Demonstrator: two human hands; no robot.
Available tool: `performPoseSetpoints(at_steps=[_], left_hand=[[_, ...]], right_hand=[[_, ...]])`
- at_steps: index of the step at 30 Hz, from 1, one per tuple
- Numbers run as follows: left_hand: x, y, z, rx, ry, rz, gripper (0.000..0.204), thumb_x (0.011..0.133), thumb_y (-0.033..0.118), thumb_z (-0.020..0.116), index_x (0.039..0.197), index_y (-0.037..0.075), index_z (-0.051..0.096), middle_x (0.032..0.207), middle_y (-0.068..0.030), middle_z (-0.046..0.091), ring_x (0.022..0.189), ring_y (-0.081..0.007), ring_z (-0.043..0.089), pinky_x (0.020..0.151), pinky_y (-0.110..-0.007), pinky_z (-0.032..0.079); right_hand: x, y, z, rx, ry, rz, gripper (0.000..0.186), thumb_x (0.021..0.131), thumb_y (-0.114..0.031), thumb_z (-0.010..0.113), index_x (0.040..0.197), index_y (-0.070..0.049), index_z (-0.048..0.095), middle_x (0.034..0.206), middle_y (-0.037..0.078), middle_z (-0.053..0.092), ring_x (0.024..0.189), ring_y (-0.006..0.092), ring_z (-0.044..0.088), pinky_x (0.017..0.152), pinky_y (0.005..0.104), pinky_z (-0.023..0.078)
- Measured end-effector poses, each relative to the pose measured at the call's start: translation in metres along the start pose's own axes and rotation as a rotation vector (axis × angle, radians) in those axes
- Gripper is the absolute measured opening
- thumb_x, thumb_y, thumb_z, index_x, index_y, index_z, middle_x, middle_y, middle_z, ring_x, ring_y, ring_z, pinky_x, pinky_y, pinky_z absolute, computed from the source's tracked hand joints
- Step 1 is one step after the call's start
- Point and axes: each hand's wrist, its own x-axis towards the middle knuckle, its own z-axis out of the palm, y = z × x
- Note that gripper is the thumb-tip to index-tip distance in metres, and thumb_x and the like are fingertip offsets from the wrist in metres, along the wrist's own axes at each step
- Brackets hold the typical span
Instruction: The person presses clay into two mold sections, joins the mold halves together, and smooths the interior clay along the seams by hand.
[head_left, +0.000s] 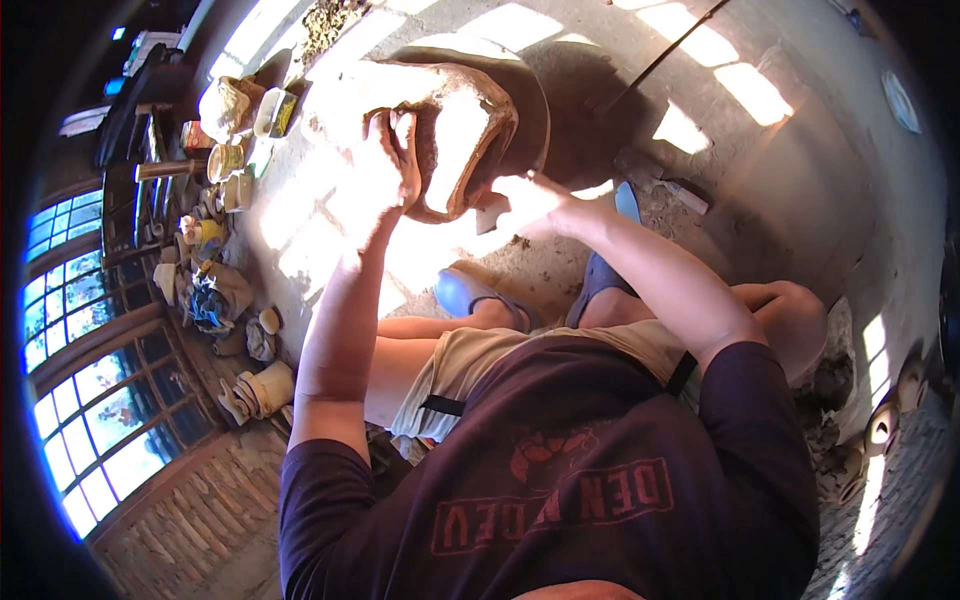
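Observation:
A large hollow clay form (470, 110), with a thick uneven rim and a deep opening, stands in front of me, partly washed out by sunlight. My left hand (392, 160) is at its left side, fingers closed against the edge of the opening. By the form's lower right edge is my right hand (528, 204), its fingers bent around a small flat piece (489, 214). Glare hides that hand's fingertips, and I cannot tell whether the piece touches the clay. Behind the form shows the curved edge of a round disc (545, 125).
Left of the form stand tubs (226, 162), a pale bag (228, 106) and several containers. A block-like tool (686, 196) lies on the floor at right, and a thin rod (665, 55) slants beyond. My feet in blue clogs (465, 292) are close below the form.

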Motion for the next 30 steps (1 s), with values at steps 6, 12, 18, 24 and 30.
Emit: performPoseSetpoints(at_steps=[6,12,18,24,30], left_hand=[[0.003,0.008,0.002,0.061,0.004,-0.049,0.027,0.106,0.018,0.062,0.128,0.001,0.064,0.117,-0.021,0.066,0.103,-0.0391,0.067,0.09,-0.048,0.054],[0.001,0.014,0.001,0.11,0.01,-0.068,0.027,0.108,0.02,0.06,0.127,0.001,0.066,0.117,-0.0203,0.067,0.103,-0.0384,0.067,0.092,-0.047,0.053],[-0.002,0.02,0.009,0.157,-0.003,-0.136,0.028,0.109,0.022,0.058,0.127,0.002,0.067,0.117,-0.0195,0.067,0.103,-0.0377,0.067,0.093,-0.047,0.052],[-0.001,0.021,0.012,0.168,0.074,-0.057,0.034,0.112,0.03,0.055,0.117,-0.001,0.067,0.106,-0.0186,0.068,0.09,-0.0322,0.067,0.079,-0.042,0.056],[0.001,0.025,0.013,0.134,0.056,-0.046,0.035,0.113,0.031,0.054,0.117,-0.001,0.067,0.104,-0.0174,0.068,0.089,-0.0307,0.066,0.079,-0.041,0.056]], right_hand=[[-0.001,0.005,0.028,1.092,-0.243,-0.008,0.024,0.099,-0.028,0.067,0.113,-0.009,0.066,0.085,0.002,0.065,0.072,0.0147,0.062,0.071,0.0363,0.056],[0.002,0.001,0.022,1.511,0.085,-0.2,0.021,0.105,-0.026,0.057,0.092,-0.012,0.067,0.071,-0.001,0.052,0.059,0.0107,0.05,0.055,0.0314,0.046],[0.018,0.016,-0.028,-0.034,0.491,0.053,0.02,0.095,-0.02,0.061,0.1,-0.004,0.072,0.086,0.017,0.074,0.069,0.033,0.072,0.066,0.0464,0.061],[0.016,-0.001,-0.036,-0.488,0.292,-0.121,0.027,0.091,-0.021,0.06,0.086,-0.002,0.079,0.087,0.021,0.077,0.078,0.0376,0.078,0.073,0.0472,0.063],[0.039,0.032,-0.002,-0.46,0.163,-0.219,0.019,0.087,-0.016,0.066,0.086,-0.004,0.081,0.086,0.019,0.075,0.086,0.0343,0.076,0.077,0.042,0.063]])
